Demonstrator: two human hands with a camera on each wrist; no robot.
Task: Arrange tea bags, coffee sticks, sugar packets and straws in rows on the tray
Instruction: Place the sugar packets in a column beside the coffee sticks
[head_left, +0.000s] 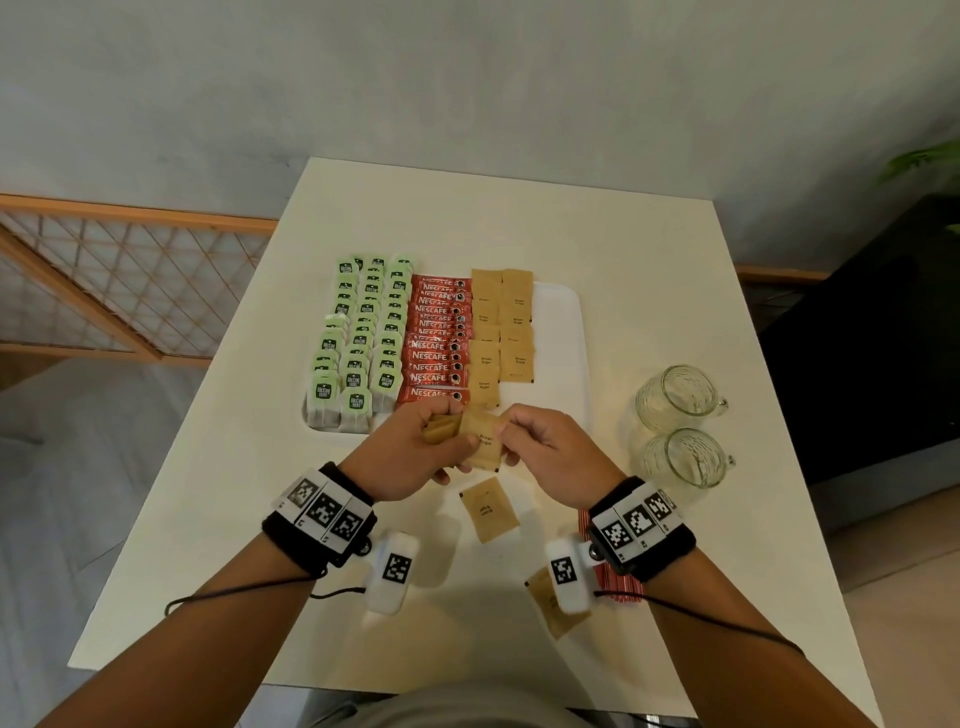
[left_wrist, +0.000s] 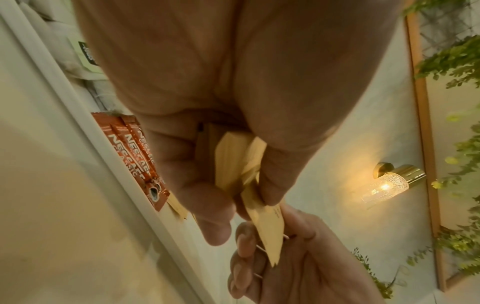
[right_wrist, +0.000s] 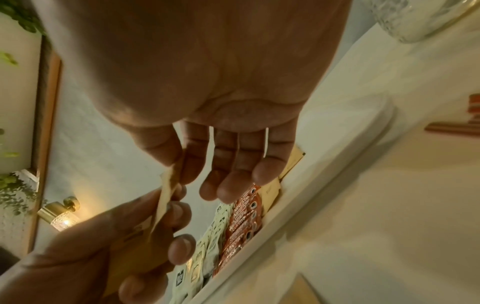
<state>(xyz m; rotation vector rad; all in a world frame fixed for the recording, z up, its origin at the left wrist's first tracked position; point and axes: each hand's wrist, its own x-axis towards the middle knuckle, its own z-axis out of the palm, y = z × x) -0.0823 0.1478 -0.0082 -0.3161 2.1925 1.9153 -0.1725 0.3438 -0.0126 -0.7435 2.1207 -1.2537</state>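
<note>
On the white tray lie rows of green tea bags, red coffee sticks and brown sugar packets. Just in front of the tray's near edge my left hand grips a small bunch of sugar packets. My right hand pinches one packet of that bunch between thumb and forefinger; its other fingers hang loose. A loose sugar packet lies on the table below the hands. Another and the red striped straws lie partly hidden under my right wrist.
Two empty glass mugs stand to the right of the tray, close to my right hand. The white table ends near my body. A dark cabinet stands to the right and a wooden lattice to the left.
</note>
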